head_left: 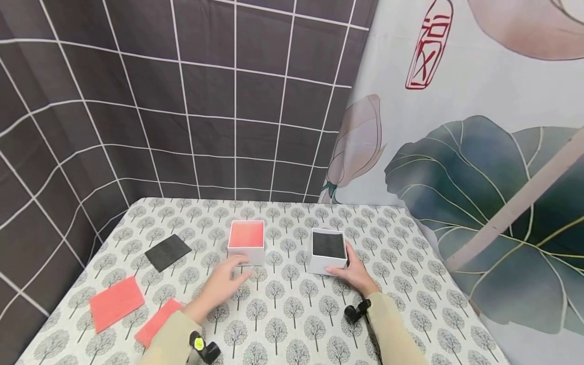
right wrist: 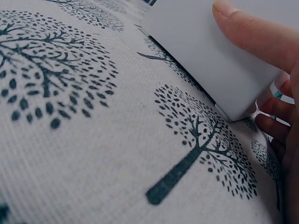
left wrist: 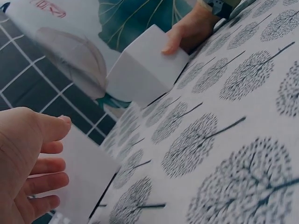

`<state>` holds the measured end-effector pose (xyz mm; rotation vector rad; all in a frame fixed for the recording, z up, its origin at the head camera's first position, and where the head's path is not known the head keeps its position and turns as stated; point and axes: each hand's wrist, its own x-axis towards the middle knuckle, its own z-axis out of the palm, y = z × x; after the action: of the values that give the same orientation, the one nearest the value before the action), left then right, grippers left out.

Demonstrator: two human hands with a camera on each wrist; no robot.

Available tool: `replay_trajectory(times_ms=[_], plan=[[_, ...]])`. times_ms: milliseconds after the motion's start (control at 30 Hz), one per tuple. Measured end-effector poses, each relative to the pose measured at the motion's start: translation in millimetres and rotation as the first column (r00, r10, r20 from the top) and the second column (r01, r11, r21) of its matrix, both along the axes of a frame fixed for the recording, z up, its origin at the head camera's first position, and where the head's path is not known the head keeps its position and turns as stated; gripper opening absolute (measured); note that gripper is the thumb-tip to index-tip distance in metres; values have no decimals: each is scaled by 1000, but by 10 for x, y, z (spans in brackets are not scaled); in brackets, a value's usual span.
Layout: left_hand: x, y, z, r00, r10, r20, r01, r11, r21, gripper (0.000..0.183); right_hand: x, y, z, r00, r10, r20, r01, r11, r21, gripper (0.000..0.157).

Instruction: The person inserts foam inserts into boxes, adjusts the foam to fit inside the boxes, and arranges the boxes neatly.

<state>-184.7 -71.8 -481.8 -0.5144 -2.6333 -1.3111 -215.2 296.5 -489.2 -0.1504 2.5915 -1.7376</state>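
Note:
Two small white boxes stand apart on the table. The left box (head_left: pixel 256 257) has a folded red cloth (head_left: pixel 246 234) filling its top; the right box (head_left: pixel 318 265) has a black cloth (head_left: pixel 328 244) inside. My left hand (head_left: pixel 223 281) is at the front of the left box, its fingers loosely bent and the thumb apart from them, holding nothing. In the left wrist view, those fingers overlap the box wall (left wrist: pixel 91 179). My right hand (head_left: pixel 358 274) grips the right box at its near right corner. In the right wrist view, the thumb lies on the box's front wall (right wrist: pixel 201 51), with the other fingers around the side.
On the left lie a flat black cloth (head_left: pixel 168 252), a red cloth (head_left: pixel 116 303) and a second red cloth (head_left: pixel 157 322), partly hidden by my left sleeve. A tree-print tablecloth (head_left: pixel 292 314) covers the table. A dark grid curtain (head_left: pixel 210 126) hangs behind it.

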Motion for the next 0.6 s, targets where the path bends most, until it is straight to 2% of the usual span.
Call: replay_trajectory(times_ms=[233, 400, 600], plan=[[-2, -280, -5, 998, 70, 1, -70, 997, -15, 38, -110, 85, -217, 999, -20, -33, 22, 999, 44, 101], [13, -410, 8, 995, 102, 8, -102, 995, -12, 34, -119, 82, -232, 999, -24, -35, 25, 999, 32, 101], [31, -507, 29, 990, 135, 25, -135, 991, 1, 39, -116, 85, -233, 999, -20, -28, 21, 1000, 5, 99]])
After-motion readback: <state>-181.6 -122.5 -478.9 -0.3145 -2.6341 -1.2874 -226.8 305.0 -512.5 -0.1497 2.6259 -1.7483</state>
